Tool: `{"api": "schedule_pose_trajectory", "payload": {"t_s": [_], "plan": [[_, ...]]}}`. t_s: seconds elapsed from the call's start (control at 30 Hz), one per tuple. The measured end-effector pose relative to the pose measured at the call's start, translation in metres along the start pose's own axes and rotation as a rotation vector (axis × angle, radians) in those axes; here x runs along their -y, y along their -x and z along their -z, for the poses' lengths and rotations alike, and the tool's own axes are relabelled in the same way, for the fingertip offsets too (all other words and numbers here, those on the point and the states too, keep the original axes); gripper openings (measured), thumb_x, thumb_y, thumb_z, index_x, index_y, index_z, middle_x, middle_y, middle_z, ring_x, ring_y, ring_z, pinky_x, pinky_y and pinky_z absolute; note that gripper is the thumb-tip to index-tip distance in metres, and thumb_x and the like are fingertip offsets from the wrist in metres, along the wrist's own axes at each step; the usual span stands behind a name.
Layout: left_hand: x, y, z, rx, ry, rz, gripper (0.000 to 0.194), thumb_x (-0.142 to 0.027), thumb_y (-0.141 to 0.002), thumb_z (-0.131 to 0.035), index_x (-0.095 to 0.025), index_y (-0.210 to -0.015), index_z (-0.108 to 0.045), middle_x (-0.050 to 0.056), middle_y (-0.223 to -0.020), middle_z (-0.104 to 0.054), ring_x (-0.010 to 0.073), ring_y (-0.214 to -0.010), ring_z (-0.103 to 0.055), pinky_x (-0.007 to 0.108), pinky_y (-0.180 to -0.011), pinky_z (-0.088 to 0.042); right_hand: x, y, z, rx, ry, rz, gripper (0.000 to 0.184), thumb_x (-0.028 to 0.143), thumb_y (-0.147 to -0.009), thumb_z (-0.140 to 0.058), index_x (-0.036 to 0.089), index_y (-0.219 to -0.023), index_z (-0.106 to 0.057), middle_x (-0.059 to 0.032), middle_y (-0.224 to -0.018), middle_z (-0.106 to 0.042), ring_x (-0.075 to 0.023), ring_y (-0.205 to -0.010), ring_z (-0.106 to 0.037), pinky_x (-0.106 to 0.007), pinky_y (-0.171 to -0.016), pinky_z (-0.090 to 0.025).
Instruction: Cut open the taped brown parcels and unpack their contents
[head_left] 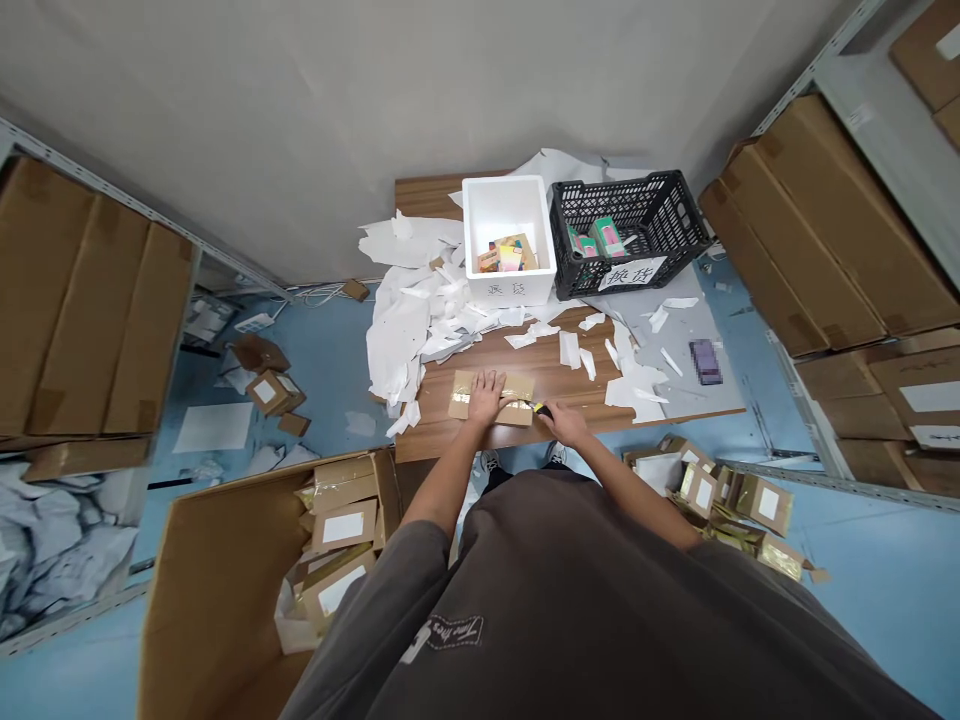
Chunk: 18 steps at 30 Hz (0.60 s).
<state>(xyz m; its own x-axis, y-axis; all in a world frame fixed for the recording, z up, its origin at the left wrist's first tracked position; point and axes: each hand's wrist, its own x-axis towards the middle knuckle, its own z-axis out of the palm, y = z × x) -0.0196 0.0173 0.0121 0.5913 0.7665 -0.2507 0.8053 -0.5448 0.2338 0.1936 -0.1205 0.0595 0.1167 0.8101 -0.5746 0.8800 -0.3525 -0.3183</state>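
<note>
A small cardboard box (460, 396) lies on the wooden table near its front edge, with shiny clear tape along its middle. My left hand (486, 396) rests flat on top of it, fingers stretched out. From the right, my right hand (567, 424) grips a yellow and black box cutter (540, 409). The cutter points left at the taped line by the box's right end. How deep the blade sits is too small to make out.
Torn white paper (401, 325) covers the table's left part. Behind stand a white bin (510, 291) with small packages and a black crate (630, 290) with green-pink boxes. A phone (705, 362) lies right. A large carton (225, 560) of parcels stands lower left; more parcels (769, 503) lie lower right.
</note>
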Motion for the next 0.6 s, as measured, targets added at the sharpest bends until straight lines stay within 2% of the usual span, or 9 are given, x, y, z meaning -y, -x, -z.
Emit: {"api": "schedule_pose_trajectory", "payload": {"t_s": [0.1,0.17,0.3,0.4,0.5,0.57,0.6], "plan": [[-0.001,0.003,-0.008,0.0,0.02,0.005,0.095,-0.071,-0.091,-0.074,-0.024,-0.169,-0.045,0.02,-0.174,-0.043,0.0417,-0.167,-0.026,0.059,-0.135,-0.019,0.013,-0.001,-0.008,-0.002,0.024,-0.029,0.038,0.049,-0.114,-0.047,0.027,-0.143,-0.057,-0.0154,-0.14,-0.071,-0.0328,-0.122,-0.071,-0.039,-0.104,-0.049],[0.0,0.005,-0.01,-0.008,0.028,-0.001,0.094,-0.069,-0.092,-0.074,-0.024,-0.169,-0.045,0.02,-0.174,-0.042,0.0409,-0.167,-0.026,0.058,-0.136,-0.018,0.007,0.0,-0.009,-0.005,0.03,-0.068,0.038,0.05,-0.114,-0.047,0.026,-0.142,-0.055,-0.0169,-0.134,-0.074,-0.0336,-0.121,-0.072,-0.04,-0.103,-0.049],[0.002,0.007,-0.01,-0.03,0.05,0.001,0.089,-0.07,-0.092,-0.073,-0.027,-0.167,-0.048,0.018,-0.172,-0.046,0.0395,-0.166,-0.029,0.058,-0.136,-0.019,-0.043,0.006,0.009,-0.087,-0.018,-0.346,0.042,0.049,-0.115,-0.042,0.018,-0.142,-0.052,-0.0222,-0.122,-0.077,-0.035,-0.114,-0.075,-0.041,-0.098,-0.051],[0.001,0.007,-0.005,-0.038,0.076,-0.008,0.088,-0.071,-0.092,-0.073,-0.025,-0.164,-0.051,0.018,-0.17,-0.048,0.0378,-0.166,-0.031,0.055,-0.136,-0.02,-0.066,0.006,0.014,-0.185,-0.152,-0.302,0.038,0.048,-0.112,-0.049,0.019,-0.136,-0.056,-0.019,-0.122,-0.077,-0.0341,-0.117,-0.074,-0.04,-0.099,-0.051],[-0.001,0.005,0.002,-0.065,0.089,0.018,0.088,-0.072,-0.092,-0.071,-0.023,-0.163,-0.052,0.017,-0.17,-0.049,0.0372,-0.164,-0.032,0.053,-0.136,-0.019,-0.043,-0.003,-0.01,-0.23,-0.546,-0.167,0.037,0.053,-0.105,-0.06,0.022,-0.126,-0.061,-0.0109,-0.117,-0.078,-0.0301,-0.111,-0.073,-0.037,-0.094,-0.056],[-0.002,0.003,0.009,-0.07,0.085,0.117,0.091,-0.075,-0.09,-0.07,-0.023,-0.163,-0.052,0.017,-0.17,-0.049,0.0385,-0.164,-0.032,0.054,-0.136,-0.019,-0.015,-0.009,-0.034,-0.28,-0.797,-0.159,0.042,0.056,-0.096,-0.073,0.023,-0.119,-0.063,-0.0077,-0.104,-0.078,-0.0298,-0.102,-0.072,-0.037,-0.086,-0.058],[-0.001,0.003,0.013,-0.064,0.082,0.178,0.093,-0.076,-0.089,-0.07,-0.022,-0.164,-0.051,0.018,-0.17,-0.049,0.0393,-0.164,-0.032,0.054,-0.135,-0.02,-0.003,-0.013,-0.046,-0.282,-0.848,-0.151,0.045,0.056,-0.091,-0.078,0.023,-0.117,-0.064,-0.0067,-0.098,-0.077,-0.0296,-0.098,-0.072,-0.036,-0.083,-0.058]]}}
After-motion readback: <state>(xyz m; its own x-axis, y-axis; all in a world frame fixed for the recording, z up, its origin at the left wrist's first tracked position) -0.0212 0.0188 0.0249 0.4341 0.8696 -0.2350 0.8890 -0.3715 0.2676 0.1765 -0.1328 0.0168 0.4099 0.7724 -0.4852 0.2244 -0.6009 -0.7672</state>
